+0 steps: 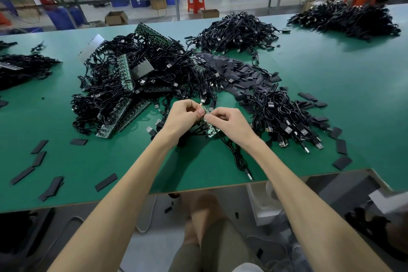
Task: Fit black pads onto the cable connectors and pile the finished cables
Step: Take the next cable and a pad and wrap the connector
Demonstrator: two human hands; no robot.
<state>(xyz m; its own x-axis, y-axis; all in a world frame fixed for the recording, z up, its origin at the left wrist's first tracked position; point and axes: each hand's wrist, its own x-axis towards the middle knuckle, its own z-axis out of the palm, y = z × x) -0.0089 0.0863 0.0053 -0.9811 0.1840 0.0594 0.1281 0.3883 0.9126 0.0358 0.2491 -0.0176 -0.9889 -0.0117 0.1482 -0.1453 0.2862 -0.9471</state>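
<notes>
Both hands [182, 117] [228, 122] pinch connector strip [209, 128].

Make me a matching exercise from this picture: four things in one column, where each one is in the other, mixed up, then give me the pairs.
Things
1. red stool
2. green circuit strip
3. loose black pads
4. USB plug

Places
A. at the front edge of the table
B. pinched between the left hand and the right hand
C. on the floor beyond the table
D. lying flat on the table, left of the arms

Pairs: 1-C, 2-B, 3-D, 4-A
</notes>
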